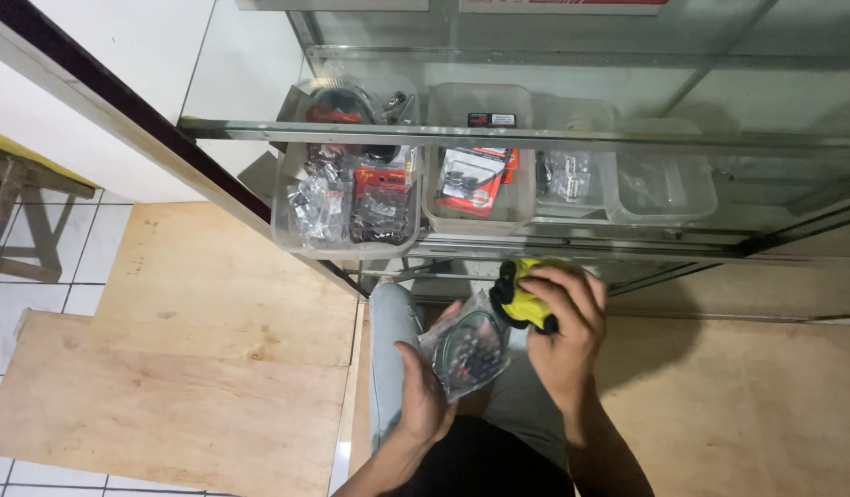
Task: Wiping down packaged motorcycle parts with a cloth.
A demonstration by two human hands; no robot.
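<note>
My left hand (pixel 423 396) holds a small clear plastic bag (pixel 466 348) with dark wires and small parts inside, above my lap. My right hand (pixel 565 331) grips a yellow and black cloth (pixel 526 296) and presses it against the upper right edge of the bag. Both hands sit over my knees in light grey trousers, right in front of a glass display cabinet.
The glass cabinet (pixel 572 138) holds clear plastic bins: a large one (pixel 344 193) full of bagged parts, a middle bin (pixel 478 175) with red-and-black packets, and another (pixel 660 184) to the right. Plywood sheets (pixel 195 368) cover the tiled floor. A wooden stool (pixel 25 216) stands at the left.
</note>
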